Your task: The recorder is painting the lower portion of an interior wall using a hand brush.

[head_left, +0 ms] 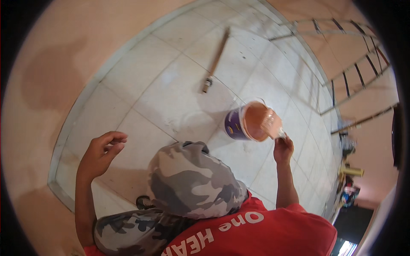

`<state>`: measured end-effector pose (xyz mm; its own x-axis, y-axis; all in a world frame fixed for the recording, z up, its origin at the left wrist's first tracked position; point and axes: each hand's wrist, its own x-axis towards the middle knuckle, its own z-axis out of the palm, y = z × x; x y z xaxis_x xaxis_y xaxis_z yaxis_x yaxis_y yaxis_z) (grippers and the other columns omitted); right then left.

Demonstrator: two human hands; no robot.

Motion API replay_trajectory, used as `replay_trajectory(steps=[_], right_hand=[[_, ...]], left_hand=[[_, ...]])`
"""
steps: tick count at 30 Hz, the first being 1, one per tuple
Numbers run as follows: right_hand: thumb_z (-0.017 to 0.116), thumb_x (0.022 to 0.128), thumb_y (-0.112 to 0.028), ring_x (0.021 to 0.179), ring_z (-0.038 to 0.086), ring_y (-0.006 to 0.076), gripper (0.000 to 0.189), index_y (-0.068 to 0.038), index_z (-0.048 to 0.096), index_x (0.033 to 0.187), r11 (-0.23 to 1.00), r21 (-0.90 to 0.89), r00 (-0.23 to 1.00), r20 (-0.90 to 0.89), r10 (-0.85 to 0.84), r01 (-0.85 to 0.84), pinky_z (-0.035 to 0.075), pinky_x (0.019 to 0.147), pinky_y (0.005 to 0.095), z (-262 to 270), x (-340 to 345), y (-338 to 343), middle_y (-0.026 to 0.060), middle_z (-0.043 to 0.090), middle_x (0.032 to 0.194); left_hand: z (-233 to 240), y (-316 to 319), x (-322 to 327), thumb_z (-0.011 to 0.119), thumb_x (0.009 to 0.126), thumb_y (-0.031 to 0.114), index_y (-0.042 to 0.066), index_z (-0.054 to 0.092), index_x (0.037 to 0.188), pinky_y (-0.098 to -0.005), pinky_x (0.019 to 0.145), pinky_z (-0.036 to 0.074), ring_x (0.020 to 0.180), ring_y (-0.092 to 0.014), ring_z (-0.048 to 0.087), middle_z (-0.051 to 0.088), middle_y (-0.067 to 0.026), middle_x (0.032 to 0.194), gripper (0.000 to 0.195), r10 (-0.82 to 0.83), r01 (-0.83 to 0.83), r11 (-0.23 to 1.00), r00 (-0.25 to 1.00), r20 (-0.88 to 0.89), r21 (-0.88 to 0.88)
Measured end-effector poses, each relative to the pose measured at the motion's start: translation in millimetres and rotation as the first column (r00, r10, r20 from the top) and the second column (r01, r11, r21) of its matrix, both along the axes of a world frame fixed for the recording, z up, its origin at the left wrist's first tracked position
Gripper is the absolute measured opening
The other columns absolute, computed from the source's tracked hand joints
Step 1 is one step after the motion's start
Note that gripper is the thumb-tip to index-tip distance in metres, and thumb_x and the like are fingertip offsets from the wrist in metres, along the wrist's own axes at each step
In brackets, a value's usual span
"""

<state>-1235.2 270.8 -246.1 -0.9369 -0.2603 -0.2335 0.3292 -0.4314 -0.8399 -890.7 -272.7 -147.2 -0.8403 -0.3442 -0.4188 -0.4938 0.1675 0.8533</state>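
My right hand [283,148] grips a paint-coated tool [271,124] over the rim of a bucket. Blur and thick peach paint hide whether this tool is a wide brush or a scoop. The purple-labelled paint bucket [234,124] appears tilted in the view, its inside coated with peach paint. Off to the left, my left hand [96,154] is raised near the wall with fingers bent and apart, holding nothing. My knee in camouflage trousers [195,182] is between the two hands.
A wooden pole [219,52] with a wrapped end lies on the tiled floor [160,76] beyond the bucket. Peach wall [54,64] runs along the left. A ladder [355,75] stands at the right, near another pole [362,121] and assorted items [349,193].
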Motion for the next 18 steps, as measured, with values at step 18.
replay_trajectory(steps=[18], right_hand=[[0.058, 0.091, -0.02, 0.112, 0.056, 0.0267, 0.038, 0.004, 0.052, 0.12, 0.758, -0.278, 0.772, -0.468, 0.43, -0.59, 0.046, 0.1, 0.0438, 70, -1, -446, 0.0139, 0.057, 0.12]], left_hand=[[32, -23, 11, 0.06, 0.091, 0.031, 0.002, 0.062, 0.111, -0.0352, 0.085, 0.05, 0.097, -0.027, 0.066, 0.068, -0.015, 0.103, 0.036, -0.303, 0.287, 0.895, 0.953, 0.006, -0.342]])
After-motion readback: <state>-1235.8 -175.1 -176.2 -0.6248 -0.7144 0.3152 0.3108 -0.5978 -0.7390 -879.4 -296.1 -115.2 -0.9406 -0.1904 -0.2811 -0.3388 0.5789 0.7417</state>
